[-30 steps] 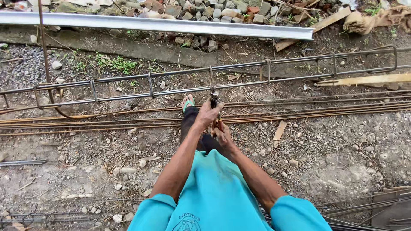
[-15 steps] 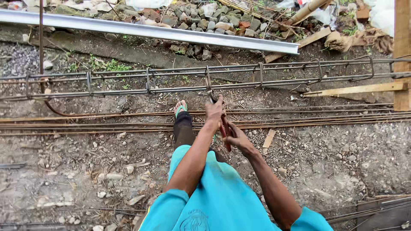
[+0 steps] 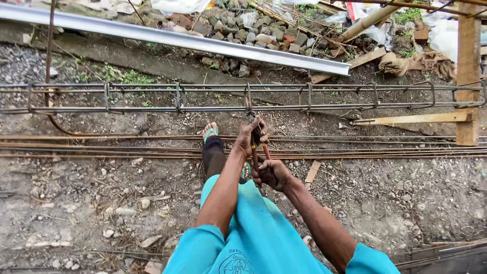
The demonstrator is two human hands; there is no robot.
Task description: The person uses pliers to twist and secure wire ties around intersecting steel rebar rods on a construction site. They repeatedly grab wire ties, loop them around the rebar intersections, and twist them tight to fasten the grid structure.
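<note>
A long steel rebar cage [image 3: 355, 96] lies across the stony ground in front of me. My left hand [image 3: 249, 138] is closed around the upper part of red-handled pincers [image 3: 259, 143], whose jaws reach up to a stirrup joint on the cage's lower bar. Just below, my right hand [image 3: 272, 173] grips the ends of the pincer handles. My foot in a green sandal [image 3: 210, 133] rests on loose rebar rods [image 3: 101, 147] lying parallel to the cage.
A grey metal channel [image 3: 177, 36] runs diagonally behind the cage, with rubble and stones beyond it. A wooden post [image 3: 467, 76] and a plank [image 3: 411, 120] stand at the right. More rods lie at the bottom right [image 3: 441, 252].
The view has shifted so the cage sits lower and nearer. My hands with the pincers have stayed at the same stirrup joint, the right hand dropping slightly down the handles.
</note>
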